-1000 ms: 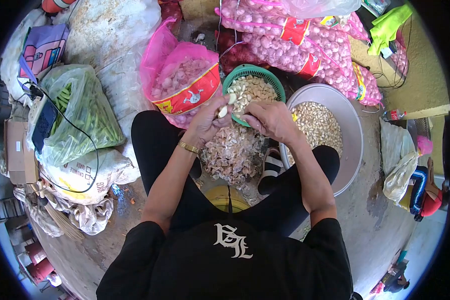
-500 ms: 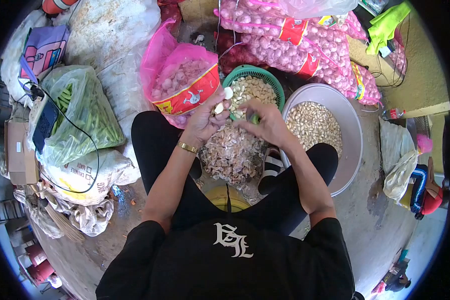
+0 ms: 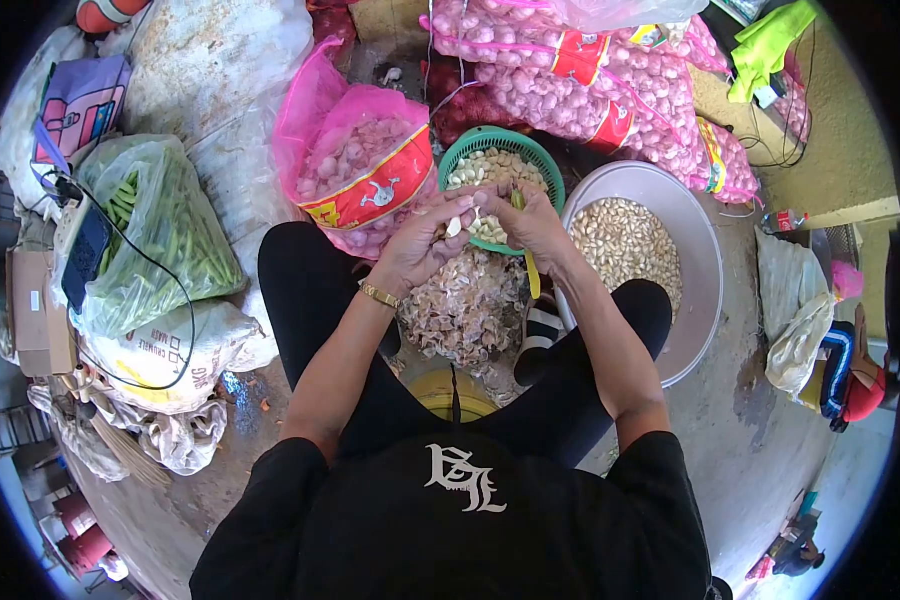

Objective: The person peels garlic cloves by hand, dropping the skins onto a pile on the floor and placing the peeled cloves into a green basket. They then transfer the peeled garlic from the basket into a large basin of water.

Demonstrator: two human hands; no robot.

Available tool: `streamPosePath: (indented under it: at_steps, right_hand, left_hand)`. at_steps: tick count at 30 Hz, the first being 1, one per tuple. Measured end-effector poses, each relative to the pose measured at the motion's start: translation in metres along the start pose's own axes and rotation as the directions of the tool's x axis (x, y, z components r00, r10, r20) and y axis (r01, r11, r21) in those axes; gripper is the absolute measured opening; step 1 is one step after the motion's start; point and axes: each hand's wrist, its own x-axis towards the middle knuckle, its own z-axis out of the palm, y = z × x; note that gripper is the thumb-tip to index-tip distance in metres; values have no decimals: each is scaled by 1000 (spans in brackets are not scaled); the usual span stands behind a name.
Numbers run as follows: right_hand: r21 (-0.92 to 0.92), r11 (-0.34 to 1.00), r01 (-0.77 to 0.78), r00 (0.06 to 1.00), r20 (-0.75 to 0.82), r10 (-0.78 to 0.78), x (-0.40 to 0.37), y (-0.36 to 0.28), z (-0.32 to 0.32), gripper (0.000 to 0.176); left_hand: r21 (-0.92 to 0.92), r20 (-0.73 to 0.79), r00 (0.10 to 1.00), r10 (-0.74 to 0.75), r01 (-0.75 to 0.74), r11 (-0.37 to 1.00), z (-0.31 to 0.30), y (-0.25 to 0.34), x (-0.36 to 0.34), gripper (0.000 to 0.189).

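My left hand (image 3: 425, 243) is closed around peeled garlic cloves (image 3: 454, 227), one pale clove showing at its fingertips. My right hand (image 3: 540, 228) meets it, fingertips pinched close to the cloves. In that hand is a slim yellow-green knife (image 3: 532, 276), its lower end sticking out below the palm; its blade is hidden. Just beyond the hands stands a green basket (image 3: 553, 170) of peeled cloves. Beneath them lies a heap of dry garlic skins (image 3: 462, 312). To the right, a pale round basin (image 3: 705, 285) holds many unpeeled cloves (image 3: 625, 245).
An open pink mesh sack (image 3: 310, 110) of garlic stands ahead to the left. Full garlic sacks (image 3: 590, 100) are piled behind. At left, a plastic bag of green pods (image 3: 165, 235) rests on a white sack (image 3: 185, 350), with a black cable looping over it.
Both hands have come together over the skins, right fingertips now at the left hand's cloves. The yellow-green knife has turned, so its end points down below the right palm.
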Motion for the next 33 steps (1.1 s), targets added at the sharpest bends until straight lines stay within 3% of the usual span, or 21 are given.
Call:
streamPosePath:
  at_steps: [1, 3, 4, 6, 8, 10, 14, 16, 18, 19, 21, 22, 24, 27, 33]
  right_hand:
    - [1, 1000, 1, 1000, -1, -1, 10, 9, -7, 27]
    - [-254, 881, 399, 894, -108, -435, 30, 24, -16, 33]
    - [-254, 881, 399, 894, -108, -436, 28, 24, -19, 33]
    - [-684, 587, 433, 668, -193, -718, 19, 16, -23, 36]
    - [-648, 618, 445, 710, -165, -684, 14, 13, -20, 38]
    - [-503, 643, 578, 755, 31, -655, 5, 7, -5, 36]
    - [-444, 609, 657, 715, 110, -691, 11, 20, 15, 25]
    - [-450, 632, 631, 737, 94, -669, 10, 19, 17, 21]
    - [-291, 864, 412, 902, -6, -432, 9, 15, 17, 20]
    - [-291, 864, 412, 902, -7, -432, 13, 18, 16, 20]
    - [-35, 915, 401, 915, -36, -402, 18, 20, 18, 21]
    - [-35, 915, 401, 915, -35, -402, 14, 15, 16, 21]
    - [74, 991, 112, 993, -40, -109, 6, 0, 13, 21]
    - [209, 970, 122, 992, -61, -111, 8, 2, 16, 24]
    - [180, 979, 92, 995, -41, -86, 6, 5, 23, 26]
  left_hand:
    - [-25, 9, 1000, 5, -5, 1000, 0, 0, 1, 32]
    - [-41, -54, 998, 34, -36, 998, -1, 0, 0, 31]
    - [-58, -116, 991, 60, -67, 996, -1, 0, 0, 30]
    - [-36, -198, 975, 103, -112, 993, -11, -3, 5, 29]
    - [-10, -280, 948, 151, -160, 987, -21, -5, 10, 28]
    - [31, -366, 906, 212, -216, 976, -18, -6, 8, 26]
    - [121, -328, 912, 247, -219, 968, -15, -10, 7, 25]
    - [99, -290, 923, 252, -233, 967, -15, -8, 7, 25]
    - [112, -313, 915, 256, -232, 966, -8, -4, 3, 25]
    - [122, -334, 908, 254, -226, 967, -2, -2, 1, 24]
    - [110, -325, 911, 254, -230, 967, 4, 0, -2, 25]
    - [99, -318, 913, 256, -237, 967, 5, 0, -3, 25]
    - [92, -299, 917, 263, -247, 965, -2, 1, 1, 25]
    - [75, -268, 923, 277, -267, 961, -9, -4, 2, 25]
    - [60, -264, 913, 311, -307, 950, -3, -8, 1, 21]
